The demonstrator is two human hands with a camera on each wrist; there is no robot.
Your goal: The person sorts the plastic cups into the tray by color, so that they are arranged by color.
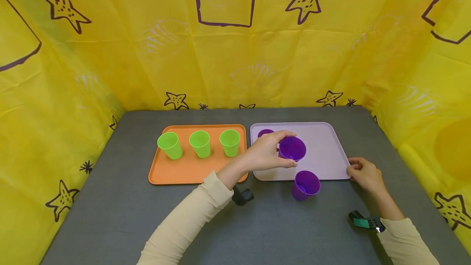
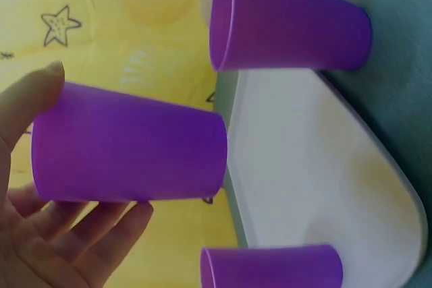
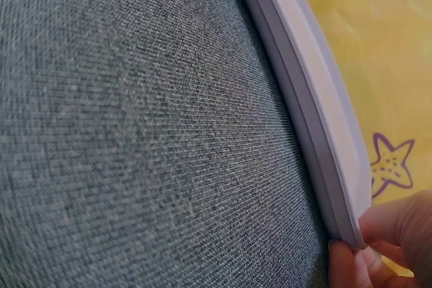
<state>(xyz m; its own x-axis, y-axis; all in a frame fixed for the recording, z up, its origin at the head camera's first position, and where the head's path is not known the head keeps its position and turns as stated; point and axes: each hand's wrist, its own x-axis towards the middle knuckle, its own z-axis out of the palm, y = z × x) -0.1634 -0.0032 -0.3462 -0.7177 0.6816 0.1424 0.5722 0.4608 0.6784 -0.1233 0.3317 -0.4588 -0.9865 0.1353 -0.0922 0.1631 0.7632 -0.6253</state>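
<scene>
My left hand (image 1: 265,150) grips a purple cup (image 1: 292,149) near its rim, thumb on one side and fingers on the other. In the left wrist view, the held cup (image 2: 131,145) shows a smooth side wall above the lilac tray (image 1: 325,150). A second purple cup (image 1: 265,132) stands at the tray's back left, partly hidden behind the left hand. The third purple cup (image 1: 305,186) is upright on the table just in front of the tray. My right hand (image 1: 367,175) pinches the tray's front right corner, thumb on top in the right wrist view.
To the left lies an orange tray (image 1: 184,173) with three green cups standing in a row, the left one (image 1: 171,146) at its edge. Grey cloth covers the table (image 1: 110,212). Yellow patterned curtains (image 1: 228,68) enclose the back and both sides.
</scene>
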